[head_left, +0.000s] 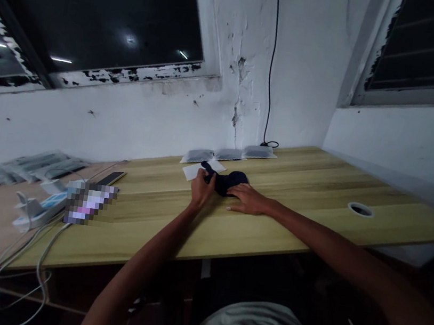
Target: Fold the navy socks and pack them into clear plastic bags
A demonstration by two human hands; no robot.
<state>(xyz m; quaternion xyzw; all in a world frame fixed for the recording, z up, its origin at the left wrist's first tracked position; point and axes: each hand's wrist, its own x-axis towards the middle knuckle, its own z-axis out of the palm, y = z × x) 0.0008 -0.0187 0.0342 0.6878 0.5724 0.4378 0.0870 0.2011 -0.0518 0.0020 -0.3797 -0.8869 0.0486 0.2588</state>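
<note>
A dark navy cloth piece (pixel 234 178) with a rounded lobe lies on the wooden table, its shape resembling a sleep mask. My left hand (pixel 202 188) has its fingers closed on the left end of the cloth, where a narrow strip sticks up. Flat over the right part rests my right hand (pixel 251 199), fingers stretched out and thumb spread on the tabletop. A white card or sheet (pixel 190 173) lies just behind my left hand, partly covered by the cloth. Behind it, several frosted packets (pixel 198 155) with something dark inside line the back edge.
On the left are a lit phone with blurred screen (pixel 89 206), a dark phone (pixel 110 180), a power strip (pixel 27 216) with white cables and a pile of grey packets (pixel 26 168). A round cable hole (pixel 361 209) sits at right. A black cord (pixel 272 57) hangs down the wall.
</note>
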